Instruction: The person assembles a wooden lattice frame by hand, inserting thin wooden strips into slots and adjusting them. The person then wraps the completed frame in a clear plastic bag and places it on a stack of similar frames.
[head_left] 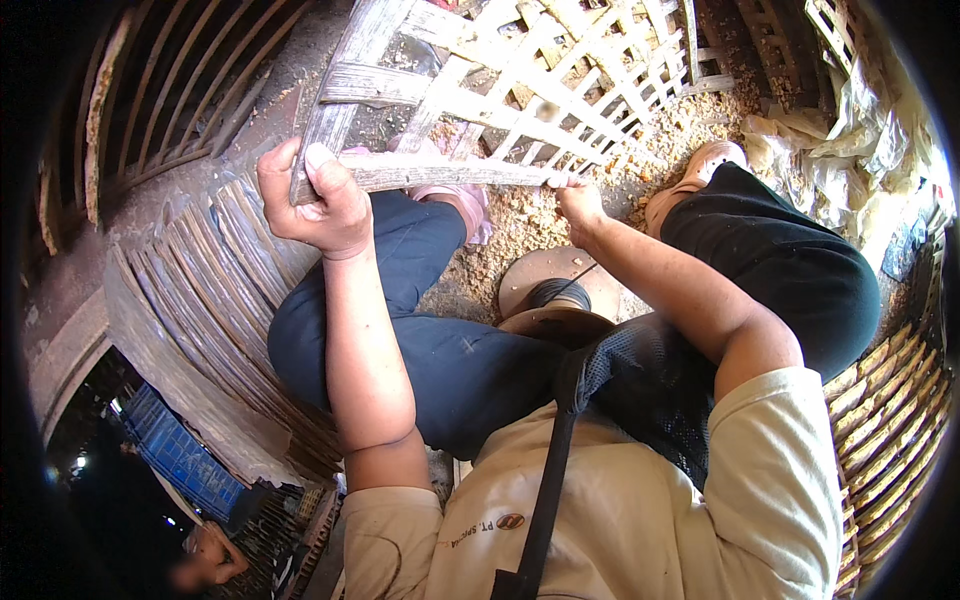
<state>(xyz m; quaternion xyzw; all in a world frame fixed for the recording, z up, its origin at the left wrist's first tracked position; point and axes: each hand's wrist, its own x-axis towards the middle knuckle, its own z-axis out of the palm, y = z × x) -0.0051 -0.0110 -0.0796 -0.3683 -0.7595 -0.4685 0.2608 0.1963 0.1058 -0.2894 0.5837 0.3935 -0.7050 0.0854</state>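
Note:
A weathered grey-brown wooden lattice panel (375,86), made of crossed flat slats, stands tilted in front of my knees. My left hand (322,212) is closed round its near left corner, with the thumb pressed on the wood. My right hand (580,207) pinches the near edge slat (450,178) farther to the right; some of its fingers are hidden. Between my legs sits a spool (516,272) with round brown end discs and dark wire or cord wound on it. A black strap (550,470) crosses my shirt.
Wood shavings (490,255) cover the floor. Clear plastic bags (850,140) lie at the right. Several bent wooden slats (190,270) are stacked at my left; more slatted panels (895,430) stand at my right. A blue crate (185,450) and another person (212,555) are at the lower left.

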